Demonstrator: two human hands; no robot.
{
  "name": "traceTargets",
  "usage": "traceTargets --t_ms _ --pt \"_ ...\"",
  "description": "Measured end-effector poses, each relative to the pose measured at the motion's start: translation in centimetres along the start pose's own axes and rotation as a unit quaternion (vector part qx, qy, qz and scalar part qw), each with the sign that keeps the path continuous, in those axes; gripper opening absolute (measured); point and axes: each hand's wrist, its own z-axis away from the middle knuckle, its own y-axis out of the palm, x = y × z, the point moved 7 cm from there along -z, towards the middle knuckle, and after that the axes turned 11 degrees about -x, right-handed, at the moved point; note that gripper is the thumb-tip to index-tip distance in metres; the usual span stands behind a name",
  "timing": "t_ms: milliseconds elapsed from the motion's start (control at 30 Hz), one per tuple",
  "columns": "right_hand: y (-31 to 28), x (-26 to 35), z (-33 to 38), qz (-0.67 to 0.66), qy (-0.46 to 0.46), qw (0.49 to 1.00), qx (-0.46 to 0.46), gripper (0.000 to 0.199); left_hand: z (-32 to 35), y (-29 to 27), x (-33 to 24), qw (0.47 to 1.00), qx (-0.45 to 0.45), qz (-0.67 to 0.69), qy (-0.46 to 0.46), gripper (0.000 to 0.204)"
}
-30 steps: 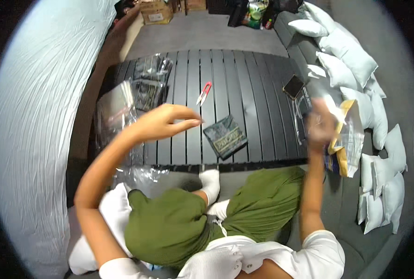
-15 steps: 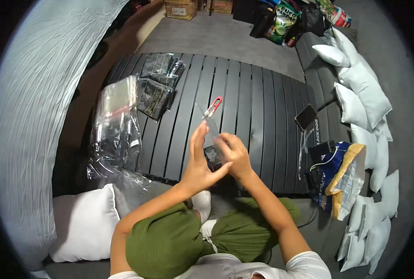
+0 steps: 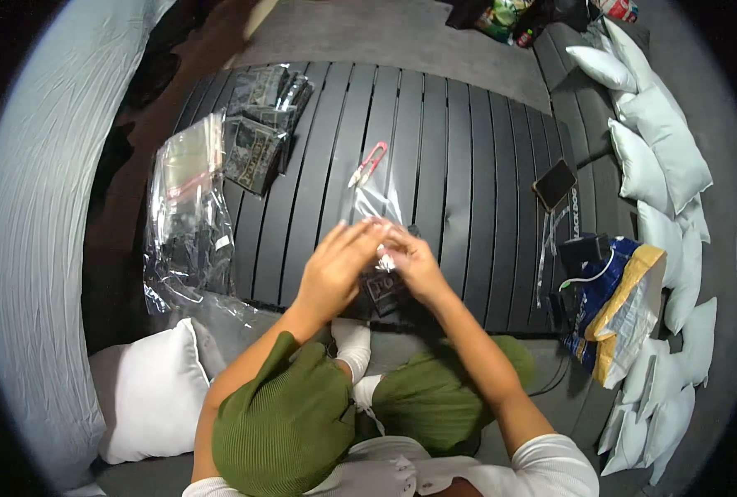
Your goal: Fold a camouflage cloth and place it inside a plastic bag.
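A clear plastic bag [image 3: 382,205] lies on the slatted dark table, with a folded black item with pale lettering [image 3: 385,291] at its near end. My left hand [image 3: 333,267] comes over the bag from the left, its fingers bent and closed on the plastic. From the right, my right hand [image 3: 415,263] pinches the same bag, and the two hands' fingertips meet at its middle. Just beyond them lie red-handled thread snips [image 3: 368,164], close to the bag's far end. Part of the folded black item is hidden beneath my hands.
At the left of the table [image 3: 459,174] lie packed black items [image 3: 256,153] and a pile of clear plastic bags [image 3: 188,199]. A phone [image 3: 555,184] rests near the right edge, with a blue and yellow bag [image 3: 613,302] beside it. White cushions [image 3: 658,153] line the sofa.
The bag, held upright before, now lies lowered on the table. My hands have closed together over its middle. The head view has shifted, and the snips have stayed on the table.
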Motion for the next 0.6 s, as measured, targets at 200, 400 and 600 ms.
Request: traceTargets --t_ms 200,400,600 --pt "-7.5 1.1 -0.6 0.194 0.019 0.979 -0.049 0.020 0.1 -1.0 2.6 0.993 -0.040 -0.067 -0.084 0.069" --pt "-8.8 -0.5 0.3 0.473 0.068 0.869 -0.127 0.056 1.7 -0.6 3.8 0.987 -0.007 -0.151 -0.048 0.060" --pt "-9.5 -3.1 1.0 0.506 0.077 0.844 -0.160 0.054 5.0 3.2 5.9 0.988 0.046 -0.107 -0.105 0.055"
